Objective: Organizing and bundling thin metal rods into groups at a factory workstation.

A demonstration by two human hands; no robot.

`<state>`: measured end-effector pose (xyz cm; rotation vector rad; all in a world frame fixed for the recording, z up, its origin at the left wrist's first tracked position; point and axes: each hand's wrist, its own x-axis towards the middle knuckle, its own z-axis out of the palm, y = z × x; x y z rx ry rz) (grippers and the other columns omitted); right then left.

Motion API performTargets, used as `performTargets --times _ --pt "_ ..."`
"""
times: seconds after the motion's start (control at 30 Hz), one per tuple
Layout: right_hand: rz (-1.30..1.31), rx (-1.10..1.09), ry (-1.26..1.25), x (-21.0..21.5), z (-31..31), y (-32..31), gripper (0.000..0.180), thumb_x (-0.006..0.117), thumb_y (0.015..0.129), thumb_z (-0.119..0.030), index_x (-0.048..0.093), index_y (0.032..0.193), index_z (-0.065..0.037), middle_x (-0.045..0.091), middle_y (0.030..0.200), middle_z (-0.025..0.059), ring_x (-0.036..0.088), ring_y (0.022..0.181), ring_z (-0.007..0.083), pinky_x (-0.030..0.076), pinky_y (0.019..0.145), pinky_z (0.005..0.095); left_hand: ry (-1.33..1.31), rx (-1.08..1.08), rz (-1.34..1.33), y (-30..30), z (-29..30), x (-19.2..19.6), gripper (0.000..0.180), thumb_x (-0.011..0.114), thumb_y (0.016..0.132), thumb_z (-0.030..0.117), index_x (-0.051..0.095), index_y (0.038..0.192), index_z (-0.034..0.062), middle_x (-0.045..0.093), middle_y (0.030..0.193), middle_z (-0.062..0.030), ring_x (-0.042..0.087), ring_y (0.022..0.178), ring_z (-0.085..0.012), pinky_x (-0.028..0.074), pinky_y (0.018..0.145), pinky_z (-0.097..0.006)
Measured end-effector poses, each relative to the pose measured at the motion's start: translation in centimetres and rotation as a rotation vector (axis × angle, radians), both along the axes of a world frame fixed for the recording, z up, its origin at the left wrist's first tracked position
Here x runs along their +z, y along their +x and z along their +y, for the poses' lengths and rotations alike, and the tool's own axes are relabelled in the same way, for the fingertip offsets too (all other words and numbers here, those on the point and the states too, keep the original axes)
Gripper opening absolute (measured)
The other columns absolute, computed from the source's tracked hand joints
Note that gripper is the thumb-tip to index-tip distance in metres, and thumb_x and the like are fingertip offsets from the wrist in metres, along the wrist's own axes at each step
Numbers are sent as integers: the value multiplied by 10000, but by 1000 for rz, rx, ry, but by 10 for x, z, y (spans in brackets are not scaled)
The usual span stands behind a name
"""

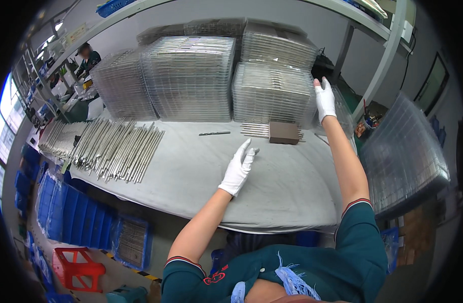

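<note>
My left hand [238,169], in a white glove, hovers over the grey-white table cover [201,187] with its fingers apart and nothing in them. A dark twist drill bit [214,134] lies on the cover beyond it. Just past its fingertips a brown rectangular block [284,133] rests across several thin metal rods [254,130]. My right hand [325,101], also gloved, reaches up with fingers stretched beside the right end of a stack of clear plastic trays [274,93]. Whether it touches the trays is unclear. One fingertip shows bare.
Many metal rods [118,149] lie side by side at the left. More tall tray stacks [188,78] line the back. Clear trays [405,156] stand tilted at the right. Blue bins [80,212] and a red stool [79,268] are below left. Another person [87,59] sits far left.
</note>
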<state>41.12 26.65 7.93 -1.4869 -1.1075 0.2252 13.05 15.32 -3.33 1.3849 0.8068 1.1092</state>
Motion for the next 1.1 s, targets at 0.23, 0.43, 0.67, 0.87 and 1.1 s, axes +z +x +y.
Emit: performTargets --times 0.23,0.43,0.67,0.87,1.1 --pt "-673 825 -105 100 -124 -99 465 564 860 -350 519 1196 -32 581 1129 153 550 1050 296 425 898 334 -59 153 -91 -7 2 -3 489 478 928 320 375 1322 48 599 1100 -127 561 1031 -156 408 894 -262" --pt "-1520 1138 25 159 -265 -143 198 627 737 -113 577 893 -3 610 917 137 614 873 266 494 757 328 -66 192 -81 -14 0 4 396 504 920 210 449 1257 8 564 1129 -116 576 1021 -171 446 867 -271" --pt "-1526 994 271 156 -324 -186 103 596 755 -90 589 805 0 572 771 109 585 728 250 483 638 337 2 285 -202 -4 6 5 357 542 901 212 514 1171 -20 627 998 -96 611 899 -140 467 780 -235" --pt "-1657 1050 93 153 -360 -187 111 591 760 -102 591 810 -2 547 728 94 565 683 236 465 599 333 -27 385 -296 -16 2 6 392 515 900 326 547 1123 5 637 955 -118 620 869 -185 490 777 -303" --pt "-1805 976 -93 146 -388 -179 122 584 767 -115 594 817 -4 518 679 77 542 630 220 445 553 329 -207 407 -500 -41 -41 5 461 475 915 337 461 1204 -22 592 1019 -186 599 941 -257 471 839 -347"
